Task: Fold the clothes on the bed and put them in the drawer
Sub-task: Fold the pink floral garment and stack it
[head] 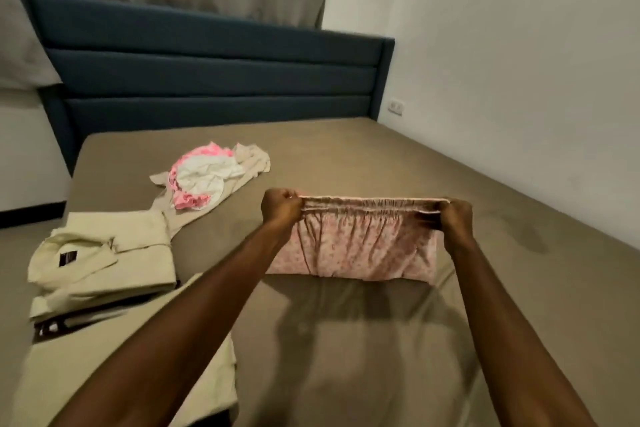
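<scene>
Both hands, left (281,206) and right (456,218), pinch the pink floral elastic-waist shorts (360,243); we'd keep the waistband taut and edges lined up.

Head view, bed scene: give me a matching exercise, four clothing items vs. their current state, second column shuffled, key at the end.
Items:
1. pink floral garment
2. cream shirt
3. pink and white pile
4. pale cloth

States:
A. crumpled in a heap toward the headboard
B. stretched by its elastic band between the left hand and the right hand
C. spread flat at the near left of the bed, partly under the left forearm
D. folded, collar showing, on the bed's left side

Pairs: 1-B, 2-D, 3-A, 4-C
</scene>
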Demonstrator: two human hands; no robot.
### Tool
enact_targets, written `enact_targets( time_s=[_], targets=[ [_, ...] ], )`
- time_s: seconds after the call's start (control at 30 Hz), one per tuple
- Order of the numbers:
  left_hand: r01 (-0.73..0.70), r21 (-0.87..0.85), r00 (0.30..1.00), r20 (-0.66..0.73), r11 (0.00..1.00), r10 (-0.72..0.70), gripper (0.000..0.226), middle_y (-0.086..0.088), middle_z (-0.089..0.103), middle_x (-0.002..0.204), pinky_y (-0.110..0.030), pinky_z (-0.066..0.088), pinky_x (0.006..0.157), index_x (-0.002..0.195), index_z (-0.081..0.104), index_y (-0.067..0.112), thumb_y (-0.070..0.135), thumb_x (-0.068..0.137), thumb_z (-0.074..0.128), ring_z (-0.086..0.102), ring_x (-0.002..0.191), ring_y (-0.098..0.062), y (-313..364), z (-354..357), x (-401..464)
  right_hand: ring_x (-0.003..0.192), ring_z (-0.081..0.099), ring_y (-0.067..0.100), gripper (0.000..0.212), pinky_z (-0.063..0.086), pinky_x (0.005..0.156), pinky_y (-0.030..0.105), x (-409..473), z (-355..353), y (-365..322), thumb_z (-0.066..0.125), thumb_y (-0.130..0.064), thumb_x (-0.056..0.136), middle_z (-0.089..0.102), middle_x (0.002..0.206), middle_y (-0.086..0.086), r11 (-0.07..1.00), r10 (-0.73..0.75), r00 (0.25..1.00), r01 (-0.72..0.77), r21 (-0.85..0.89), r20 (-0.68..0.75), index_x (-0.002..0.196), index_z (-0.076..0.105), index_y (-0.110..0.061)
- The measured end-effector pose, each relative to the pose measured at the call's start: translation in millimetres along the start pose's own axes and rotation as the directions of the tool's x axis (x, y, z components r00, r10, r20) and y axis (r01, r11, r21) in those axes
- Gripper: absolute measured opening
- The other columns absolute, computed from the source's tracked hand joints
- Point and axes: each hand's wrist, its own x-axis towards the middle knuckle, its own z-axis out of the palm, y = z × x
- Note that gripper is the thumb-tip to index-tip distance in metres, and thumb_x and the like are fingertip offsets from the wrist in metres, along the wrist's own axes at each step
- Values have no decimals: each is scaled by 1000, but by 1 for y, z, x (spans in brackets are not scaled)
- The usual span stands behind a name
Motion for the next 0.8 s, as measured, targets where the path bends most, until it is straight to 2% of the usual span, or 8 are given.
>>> enact_targets(
  time_s=[0.07, 0.2, 0.37, 0.5, 0.6, 0.67, 0.73, 0.8],
  targets=[
    [-87, -30, 996, -15, 996, 87, 26, -6, 63, 68, -30, 54, 55, 63, 65, 10, -6, 83, 67, 65, 67, -23, 55, 13, 20, 70, 72, 41, 32, 64, 55, 42, 29, 2, -45, 41, 14, 86, 69, 87, 27, 995, -65, 997, 68, 73, -41, 98, 71, 15],
    [-274, -95, 961, 0, 957, 275, 9, -10, 75, 90, -29, 64, 68, 93, 78, 5, 1, 92, 70, 74, 80, -20, 132, 21, 18, 72, 72, 28, 40, 65, 64, 37, 45, -6, -107, 39, 21, 86, 71, 86, 17, 955, -159, 981, 181, 236, -109, 106, 73, 11],
    [-396, -8, 916, 69, 918, 395, 14, 1, 77, 85, -25, 61, 63, 91, 79, 18, 7, 93, 71, 75, 74, -12, 126, 2, -24, 75, 72, 25, 40, 64, 61, 33, 0, -31, -81, 45, 16, 84, 73, 92, 15, 926, -190, 964, 238, 291, -186, 106, 76, 3],
    [-404, 114, 908, 166, 907, 384, 21, 4, 78, 83, -20, 53, 53, 92, 82, 18, 0, 85, 74, 72, 64, -8, 46, -24, -65, 80, 69, 28, 46, 64, 56, 35, -62, -52, 1, 40, 17, 85, 73, 100, 13, 955, -120, 973, 167, 244, -197, 108, 75, -2],
    [-370, 350, 927, 199, 861, 318, 20, 13, 76, 81, -24, 59, 61, 92, 82, 21, 6, 79, 80, 69, 65, 1, -57, -50, -105, 86, 70, 27, 49, 64, 57, 34, -127, -68, 91, 40, 18, 87, 74, 103, 4, 991, -28, 982, 52, 126, -184, 108, 77, -5],
    [-284, 456, 955, 216, 844, 204, 23, 11, 76, 84, -27, 60, 69, 90, 81, 27, 8, 75, 82, 69, 70, 0, -130, -68, -132, 95, 71, 33, 47, 64, 65, 36, -176, -83, 148, 43, 15, 87, 74, 106, 8, 1000, 4, 987, -4, 2, -163, 100, 79, -12],
    [-200, 537, 966, 250, 819, 72, 35, 9, 76, 85, -27, 57, 74, 81, 73, 39, 8, 71, 85, 68, 74, -4, -193, -86, -163, 102, 69, 36, 42, 58, 77, 24, -228, -103, 202, 47, 2, 82, 75, 107, 16, 981, 43, 981, -77, -177, -188, 89, 80, -23],
    [-136, 576, 963, 268, 806, -28, 47, 13, 72, 85, -25, 54, 76, 76, 62, 48, 8, 71, 86, 64, 73, 0, -237, -101, -196, 100, 68, 35, 38, 48, 74, 6, -269, -121, 237, 49, -9, 71, 75, 101, 14, 949, 34, 976, -100, -299, -216, 79, 81, -29]
  ],
)
